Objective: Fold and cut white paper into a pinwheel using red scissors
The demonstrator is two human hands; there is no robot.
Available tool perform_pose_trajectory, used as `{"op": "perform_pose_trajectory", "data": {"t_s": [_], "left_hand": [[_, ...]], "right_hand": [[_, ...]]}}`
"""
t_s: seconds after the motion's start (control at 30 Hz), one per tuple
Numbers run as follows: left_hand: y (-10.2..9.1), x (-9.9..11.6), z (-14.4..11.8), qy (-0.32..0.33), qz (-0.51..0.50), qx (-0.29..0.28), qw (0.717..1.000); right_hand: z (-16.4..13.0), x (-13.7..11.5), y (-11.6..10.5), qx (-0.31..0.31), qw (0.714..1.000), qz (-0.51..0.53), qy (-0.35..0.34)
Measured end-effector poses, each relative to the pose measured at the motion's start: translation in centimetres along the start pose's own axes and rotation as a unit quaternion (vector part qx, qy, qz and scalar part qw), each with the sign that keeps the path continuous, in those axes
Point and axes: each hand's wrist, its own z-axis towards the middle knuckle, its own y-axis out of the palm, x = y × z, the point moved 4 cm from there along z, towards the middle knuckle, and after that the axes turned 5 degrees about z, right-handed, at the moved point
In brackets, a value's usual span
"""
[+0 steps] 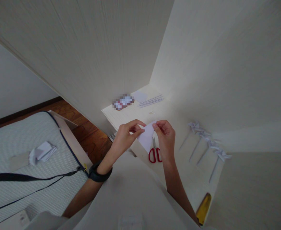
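Note:
My left hand (128, 132) and my right hand (165, 135) both pinch a small folded white paper (146, 135) above a white desk (131, 116). The left thumb and fingers grip the paper's left edge; the right fingers grip its upper right corner. Red-handled scissors (155, 153) lie on the desk just below the paper, partly hidden by my right hand. A dark band sits on my left wrist (99, 174).
Several white paper pinwheels on sticks (206, 143) lie on the desk to the right. Thin white strips (151, 101) and a blurred packet (123, 102) rest at the far end. A mattress (16, 143) with crumpled paper (42, 151) lies left. A yellow object (203, 208) sits near right.

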Motion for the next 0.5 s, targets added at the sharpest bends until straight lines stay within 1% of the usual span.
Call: {"op": "perform_pose_trajectory", "data": {"t_s": [0.23,0.5], "left_hand": [[0.1,-0.2,-0.1,0.003,-0.004,-0.011,1.000],[0.3,-0.5,-0.1,-0.014,-0.070,-0.034,0.997]], "right_hand": [[-0.1,-0.5,0.0,-0.009,1.000,0.006,-0.009],[-0.1,-1.3,-0.2,-0.016,0.999,0.029,-0.022]]}}
